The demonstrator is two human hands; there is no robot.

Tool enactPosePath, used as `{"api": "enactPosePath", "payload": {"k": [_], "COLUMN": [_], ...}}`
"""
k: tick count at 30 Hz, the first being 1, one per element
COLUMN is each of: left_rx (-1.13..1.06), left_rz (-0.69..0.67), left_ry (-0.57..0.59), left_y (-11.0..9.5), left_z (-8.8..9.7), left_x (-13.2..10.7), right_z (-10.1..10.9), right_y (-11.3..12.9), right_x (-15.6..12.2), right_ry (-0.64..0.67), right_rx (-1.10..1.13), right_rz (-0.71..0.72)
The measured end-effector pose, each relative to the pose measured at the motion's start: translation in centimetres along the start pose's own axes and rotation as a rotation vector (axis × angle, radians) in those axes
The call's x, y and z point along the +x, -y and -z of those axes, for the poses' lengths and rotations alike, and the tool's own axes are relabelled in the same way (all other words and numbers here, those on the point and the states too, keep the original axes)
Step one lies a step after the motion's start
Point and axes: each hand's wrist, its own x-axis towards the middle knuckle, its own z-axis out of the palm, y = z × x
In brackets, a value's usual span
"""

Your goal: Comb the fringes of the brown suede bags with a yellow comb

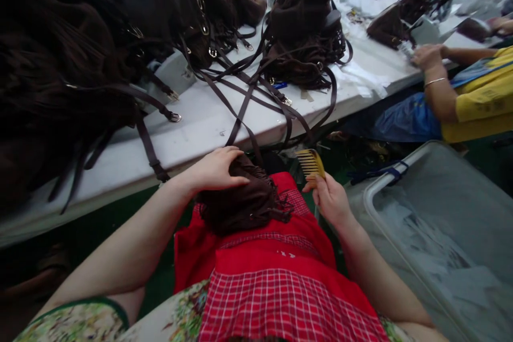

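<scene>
1. Brown suede fringed bag (244, 203) sits on the lap, on a red checked apron (280, 278), just near of the table edge (192, 139).
2. Fringe strands look tangled, spilling right over the apron.
3. Left hand (216, 170) lies flat on top of the bag, fingers spread loosely, pressing down.
4. Right hand (331, 200) grips a yellow wide-tooth comb (310, 163), teeth up, just right of the bag, not touching it.
5. More brown bags (304, 21) with straps are piled on the far table.
</scene>
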Motion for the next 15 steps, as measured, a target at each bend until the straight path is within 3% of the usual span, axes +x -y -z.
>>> {"api": "enactPosePath", "payload": {"k": [2,6,8,11,13,15], "left_rx": [-0.022,-0.114,-0.253,-0.69,-0.959,-1.131], "left_rz": [0.115,0.313,0.277,0.276,0.346,0.396], "left_ry": [-0.004,-0.181,-0.167,-0.184,-0.36,-0.606], "left_y": [1.2,2.3,1.9,0.4,-0.7,-1.3], "left_z": [-0.1,-0.7,0.4,3.5,5.5,6.9], "left_x": [-0.5,-1.0,-1.6,-3.1,-4.1,-4.7], "right_z": [0.1,-0.4,-0.5,-0.2,0.2,0.3], "right_y": [0.6,2.0,2.1,2.0,2.2,2.9], "right_x": [-0.3,-1.0,-1.3,-1.4,-1.5,-1.5], "right_ry": [0.037,0.13,0.126,0.039,-0.048,-0.118], "right_rx": [0.05,0.062,0.102,0.214,0.297,0.381], "right_rz": [0.011,0.071,0.076,0.052,0.049,0.056]}}
